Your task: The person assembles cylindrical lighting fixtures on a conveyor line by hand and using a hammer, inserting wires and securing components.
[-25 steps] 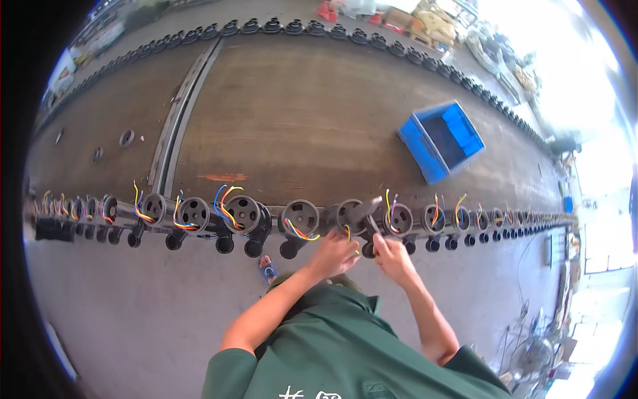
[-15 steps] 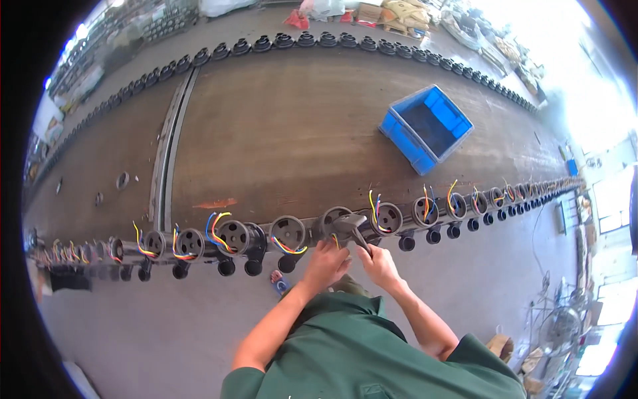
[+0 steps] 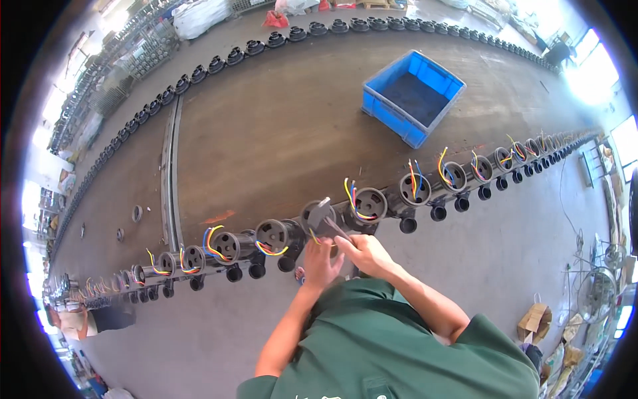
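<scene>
- Crate point(image 3: 393, 126), blue, open-topped, standing on the brown surface point(image 3: 266, 146).
- Housing point(image 3: 306, 214), dark, round, in the near row: left of the crate and on its near side, partly hidden by the hammer head.
- Wires point(image 3: 314, 235), yellow visible: at that housing's lower rim, near side of the crate.
- Hammer point(image 3: 319, 211), dark head, one bright end: head over the housing, contact cannot be told.
- Right grip point(image 3: 367, 254), nearer the person than the crate: closed around the hammer's handle.
- Left grip point(image 3: 322, 265), left of the crate and nearer the person: fingers at the housing's lower edge beside the wires; whether they pinch anything cannot be told.
- Neighbouring housing point(image 3: 367, 205), coloured wires at its rim: near side of the crate.
- Metal strip point(image 3: 169, 179), crossing the surface left of the crate.
- Loose ring point(image 3: 137, 213), dark: farther left of the crate, past the strip.
- Far row of black parts point(image 3: 236, 56): beyond the crate.
</scene>
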The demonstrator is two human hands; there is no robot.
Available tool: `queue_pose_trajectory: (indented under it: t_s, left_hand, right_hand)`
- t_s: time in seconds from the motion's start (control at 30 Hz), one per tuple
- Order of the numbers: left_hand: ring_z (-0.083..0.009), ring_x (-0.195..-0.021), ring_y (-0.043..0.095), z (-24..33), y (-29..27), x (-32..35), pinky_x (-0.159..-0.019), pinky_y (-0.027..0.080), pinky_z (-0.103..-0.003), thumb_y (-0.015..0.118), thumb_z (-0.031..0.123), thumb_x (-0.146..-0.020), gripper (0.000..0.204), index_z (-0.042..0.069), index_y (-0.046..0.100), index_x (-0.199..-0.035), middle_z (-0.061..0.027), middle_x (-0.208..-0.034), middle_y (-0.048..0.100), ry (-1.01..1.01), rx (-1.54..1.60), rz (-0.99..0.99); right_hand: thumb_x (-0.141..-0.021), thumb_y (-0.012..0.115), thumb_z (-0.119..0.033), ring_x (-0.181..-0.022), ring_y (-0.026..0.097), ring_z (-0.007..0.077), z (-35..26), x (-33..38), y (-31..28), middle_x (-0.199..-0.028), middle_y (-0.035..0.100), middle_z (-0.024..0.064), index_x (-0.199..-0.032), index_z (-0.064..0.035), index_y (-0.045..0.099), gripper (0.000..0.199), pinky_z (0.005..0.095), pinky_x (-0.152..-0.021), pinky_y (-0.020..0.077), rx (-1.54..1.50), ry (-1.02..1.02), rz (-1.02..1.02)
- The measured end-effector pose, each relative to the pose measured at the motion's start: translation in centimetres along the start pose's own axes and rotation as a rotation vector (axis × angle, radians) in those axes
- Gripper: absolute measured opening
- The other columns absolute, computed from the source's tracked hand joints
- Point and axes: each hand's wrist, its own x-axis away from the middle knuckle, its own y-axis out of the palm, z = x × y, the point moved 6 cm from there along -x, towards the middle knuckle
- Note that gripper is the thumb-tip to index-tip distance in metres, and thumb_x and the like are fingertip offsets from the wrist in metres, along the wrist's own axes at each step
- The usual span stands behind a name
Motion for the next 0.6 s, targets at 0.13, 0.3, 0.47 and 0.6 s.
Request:
queue_pose_trajectory:
  t_s: [0.13,0.3,0.47,0.6]
  left_hand:
    - [-0.0369,-0.106,0.058,1.9,-0.1,-0.4,-0.099,0.043,-0.049,0.081,0.020,-0.082,0.075,0.006,0.048,-0.148,-0.0154,-0.111,0.064,-0.086,0.040,-0.015]
    - [-0.0316,-0.070,0.066,7.0,0.9,-0.5,-0.065,0.052,-0.043,0.076,0.019,-0.089,0.066,0.007,0.049,-0.148,-0.0112,-0.086,0.067,-0.197,0.140,-0.027]
    - [-0.0363,-0.100,0.066,5.4,8.5,0.5,-0.087,0.053,-0.044,0.084,0.029,-0.080,0.085,-0.003,0.041,-0.145,-0.0189,-0.113,0.065,-0.526,0.331,-0.034]
    - [-0.0481,-0.127,0.050,4.0,9.4,-4.2,-0.112,0.038,-0.049,0.091,0.031,-0.071,0.104,-0.012,0.033,-0.145,-0.0305,-0.133,0.052,-0.481,0.284,0.170]
  right_hand:
    - [-0.103,0.058,-0.042,-0.059,0.060,0.0263,-1.1,4.1,-5.6,-0.069,0.063,0.0192,-0.097,0.0020,0.067,0.045,0.0418,-0.062,0.0482,-0.143,-0.071,0.092]
    - [-0.102,0.060,-0.032,-0.058,0.059,0.0217,1.1,5.1,-10.3,-0.065,0.059,0.0171,-0.094,0.0005,0.063,0.034,0.0385,-0.060,0.0479,-0.031,-0.166,0.230]
    - [-0.104,0.057,-0.045,-0.061,0.054,0.0191,9.1,1.9,-8.8,-0.066,0.056,0.0114,-0.086,-0.0002,0.061,0.048,0.0389,-0.060,0.0444,0.102,0.090,0.151]
    - [-0.105,0.058,-0.039,-0.058,0.047,0.0091,6.0,2.3,-10.6,-0.065,0.051,0.0003,-0.082,-0.0029,0.058,0.043,0.0304,-0.053,0.0378,-0.115,0.124,0.123]
